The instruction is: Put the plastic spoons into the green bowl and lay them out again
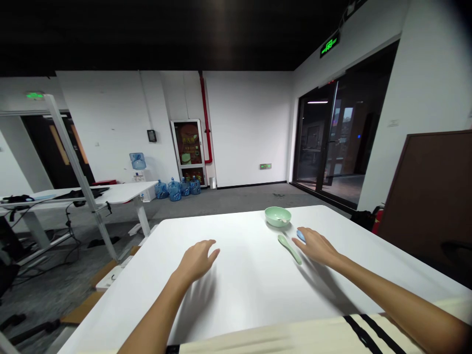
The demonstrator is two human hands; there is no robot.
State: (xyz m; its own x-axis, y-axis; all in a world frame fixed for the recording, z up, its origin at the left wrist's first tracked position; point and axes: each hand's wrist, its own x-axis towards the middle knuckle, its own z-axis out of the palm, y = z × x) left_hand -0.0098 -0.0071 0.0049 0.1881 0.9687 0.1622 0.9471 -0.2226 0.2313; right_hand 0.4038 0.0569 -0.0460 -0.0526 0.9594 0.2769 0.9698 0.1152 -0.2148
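Note:
My left hand (197,260) hovers over the white table (250,295), its fingers spread and nothing in them. My right hand (315,246) lies farther along, with its fingertips around a small blue object (301,236). Most of that object is hidden, so I cannot tell what it is. Just left of those fingers, a pale green spoon (289,248) rests on the tabletop. A pale green bowl (278,216) stands near the far edge, just beyond the spoon, with something small and pale inside it.
A second white desk (103,194) with cables and dark items stands to the left, beside a slanted metal pole (83,172). Blue water jugs (174,190) line the far wall. A glass door (328,142) and a brown board (427,196) stand to the right.

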